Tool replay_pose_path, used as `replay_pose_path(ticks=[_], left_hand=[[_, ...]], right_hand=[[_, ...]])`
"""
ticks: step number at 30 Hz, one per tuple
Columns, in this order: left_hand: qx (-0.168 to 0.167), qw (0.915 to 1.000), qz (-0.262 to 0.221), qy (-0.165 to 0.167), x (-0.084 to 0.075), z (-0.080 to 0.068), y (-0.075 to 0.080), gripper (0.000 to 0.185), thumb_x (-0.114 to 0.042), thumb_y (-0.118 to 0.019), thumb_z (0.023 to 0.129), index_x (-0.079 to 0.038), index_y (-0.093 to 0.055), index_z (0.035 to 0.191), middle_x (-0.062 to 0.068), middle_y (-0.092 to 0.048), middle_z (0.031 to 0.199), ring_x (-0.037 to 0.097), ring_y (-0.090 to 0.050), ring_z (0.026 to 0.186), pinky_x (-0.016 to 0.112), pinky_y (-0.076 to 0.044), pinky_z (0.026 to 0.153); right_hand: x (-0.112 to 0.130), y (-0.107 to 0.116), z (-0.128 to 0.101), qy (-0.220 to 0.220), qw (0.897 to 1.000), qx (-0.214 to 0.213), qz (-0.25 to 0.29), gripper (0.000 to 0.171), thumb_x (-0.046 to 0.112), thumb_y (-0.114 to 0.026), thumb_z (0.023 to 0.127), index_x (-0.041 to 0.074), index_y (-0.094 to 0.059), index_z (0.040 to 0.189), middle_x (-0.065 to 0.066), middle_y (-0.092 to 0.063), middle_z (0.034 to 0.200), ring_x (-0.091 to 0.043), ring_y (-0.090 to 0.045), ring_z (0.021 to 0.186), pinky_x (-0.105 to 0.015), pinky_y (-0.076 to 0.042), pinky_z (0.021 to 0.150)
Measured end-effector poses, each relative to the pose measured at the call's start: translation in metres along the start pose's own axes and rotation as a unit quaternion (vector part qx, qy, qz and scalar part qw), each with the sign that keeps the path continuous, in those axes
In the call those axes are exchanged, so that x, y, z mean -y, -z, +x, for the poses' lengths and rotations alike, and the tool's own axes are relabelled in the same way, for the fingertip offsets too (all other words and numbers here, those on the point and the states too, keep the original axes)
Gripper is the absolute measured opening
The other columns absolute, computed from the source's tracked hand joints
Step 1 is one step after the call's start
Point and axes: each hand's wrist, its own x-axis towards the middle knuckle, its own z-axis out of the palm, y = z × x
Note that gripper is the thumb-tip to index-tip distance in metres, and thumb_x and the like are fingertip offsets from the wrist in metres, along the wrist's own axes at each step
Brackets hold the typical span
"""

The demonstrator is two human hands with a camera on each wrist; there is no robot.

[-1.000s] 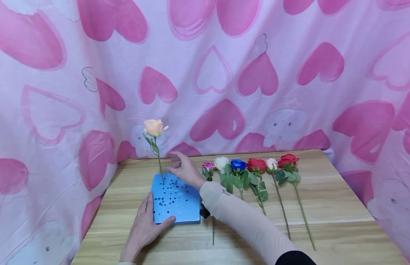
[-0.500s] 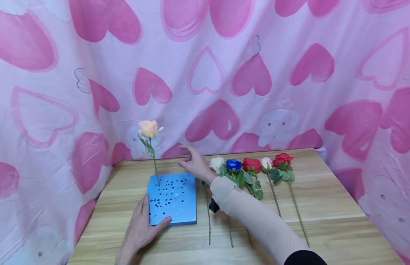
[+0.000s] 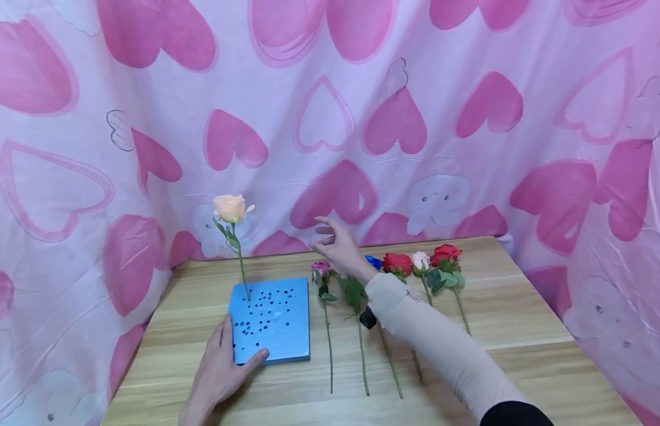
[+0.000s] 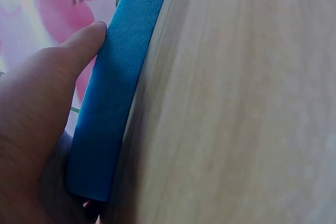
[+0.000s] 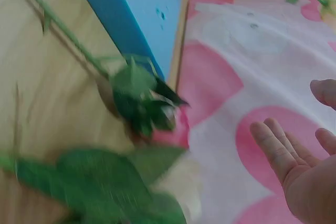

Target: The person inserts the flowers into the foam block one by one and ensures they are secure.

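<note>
Steadying the blue foam block on the surface with a flat left hand, the person hovers the empty, spread right hand above the lying roses, so the next move likely calls for pinching the pink rose by its stem.

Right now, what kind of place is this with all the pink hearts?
Probably a small craft corner set up for arranging flowers, not a shop. A pink heart-print cloth hangs behind a wooden table, and on it are a blue foam block with a peach rose standing in it and more roses laid in a row.
</note>
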Motion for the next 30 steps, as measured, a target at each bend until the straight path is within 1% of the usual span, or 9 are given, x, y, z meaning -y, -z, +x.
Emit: replay_pose_path(ticks=[6, 10, 12, 15, 17, 20, 24, 27, 30], left_hand=[[-0.004, 1.0000, 0.003, -0.006, 0.005, -0.003, 0.001, 0.145, -0.090, -0.065, 0.090, 0.002, 0.007, 0.176, 0.039, -0.006, 0.179, 0.060, -0.016, 0.164, 0.074, -0.022, 0.131], [-0.012, 0.9996, 0.001, -0.025, 0.007, -0.002, 0.000, 0.143, -0.087, -0.066, 0.092, 0.004, 0.006, 0.175, 0.042, -0.009, 0.178, 0.062, -0.021, 0.161, 0.075, -0.026, 0.129], [-0.016, 0.9993, -0.001, -0.033, 0.006, -0.001, -0.001, 0.142, -0.086, -0.067, 0.093, 0.005, 0.005, 0.175, 0.043, -0.010, 0.176, 0.064, -0.023, 0.159, 0.076, -0.027, 0.128], [-0.019, 0.9989, -0.002, -0.042, 0.004, 0.002, -0.002, 0.142, -0.085, -0.068, 0.093, 0.006, 0.005, 0.174, 0.045, -0.011, 0.175, 0.066, -0.024, 0.158, 0.078, -0.028, 0.126], [-0.019, 0.9988, -0.005, -0.044, 0.004, 0.003, -0.001, 0.142, -0.084, -0.068, 0.093, 0.006, 0.006, 0.174, 0.045, -0.010, 0.175, 0.066, -0.023, 0.158, 0.078, -0.028, 0.126], [-0.015, 0.9989, -0.006, -0.044, 0.003, 0.003, 0.000, 0.143, -0.085, -0.068, 0.093, 0.006, 0.007, 0.174, 0.045, -0.009, 0.176, 0.066, -0.022, 0.158, 0.078, -0.027, 0.127], [-0.008, 0.9992, -0.002, -0.039, 0.001, 0.005, 0.002, 0.144, -0.086, -0.067, 0.092, 0.006, 0.008, 0.174, 0.045, -0.007, 0.176, 0.066, -0.020, 0.159, 0.078, -0.025, 0.127], [0.002, 0.9996, -0.003, -0.028, 0.000, 0.005, 0.002, 0.145, -0.088, -0.066, 0.092, 0.004, 0.011, 0.174, 0.044, -0.004, 0.177, 0.065, -0.018, 0.160, 0.077, -0.024, 0.128], [0.013, 0.9998, -0.004, -0.017, 0.000, 0.005, 0.003, 0.147, -0.089, -0.066, 0.091, 0.003, 0.014, 0.174, 0.044, -0.001, 0.177, 0.064, -0.015, 0.161, 0.076, -0.021, 0.130]], right_hand=[[-0.002, 0.034, -0.004, 0.002, 1.000, -0.025, -0.015, 0.073, 0.022, -0.082, 0.105, 0.020, -0.048, 0.169, -0.017, -0.064, 0.156, -0.033, -0.075, 0.122, -0.048, -0.068, 0.095], [-0.002, 0.056, -0.010, -0.007, 0.999, -0.053, -0.001, 0.072, 0.017, -0.082, 0.104, 0.017, -0.048, 0.168, -0.023, -0.062, 0.156, -0.033, -0.077, 0.118, -0.055, -0.068, 0.094], [-0.003, 0.067, -0.012, -0.006, 0.998, -0.065, 0.005, 0.071, 0.013, -0.081, 0.104, 0.015, -0.049, 0.167, -0.026, -0.061, 0.155, -0.035, -0.078, 0.115, -0.051, -0.069, 0.091], [-0.003, 0.084, -0.019, -0.006, 0.997, -0.080, 0.007, 0.070, 0.006, -0.080, 0.104, 0.013, -0.050, 0.167, -0.027, -0.063, 0.154, -0.037, -0.078, 0.113, -0.042, -0.070, 0.088], [-0.003, 0.093, -0.022, -0.009, 0.996, -0.086, 0.004, 0.070, 0.006, -0.079, 0.104, 0.012, -0.049, 0.167, -0.027, -0.064, 0.153, -0.037, -0.077, 0.114, -0.041, -0.070, 0.089], [-0.003, 0.108, -0.030, -0.020, 0.995, -0.094, 0.001, 0.071, 0.010, -0.081, 0.104, 0.016, -0.049, 0.167, -0.024, -0.065, 0.151, -0.037, -0.076, 0.118, -0.041, -0.069, 0.091], [-0.004, 0.131, -0.043, -0.031, 0.995, -0.093, 0.031, 0.074, 0.014, -0.081, 0.105, 0.020, -0.045, 0.170, -0.019, -0.061, 0.155, -0.038, -0.074, 0.121, -0.040, -0.070, 0.088], [-0.007, 0.146, -0.054, -0.035, 0.994, -0.092, 0.048, 0.076, 0.015, -0.080, 0.106, 0.023, -0.042, 0.172, -0.019, -0.058, 0.160, -0.041, -0.073, 0.123, -0.046, -0.070, 0.090], [-0.010, 0.161, -0.064, -0.043, 0.993, -0.103, 0.043, 0.078, 0.017, -0.080, 0.106, 0.024, -0.041, 0.172, -0.021, -0.057, 0.161, -0.046, -0.072, 0.126, -0.053, -0.068, 0.093]])
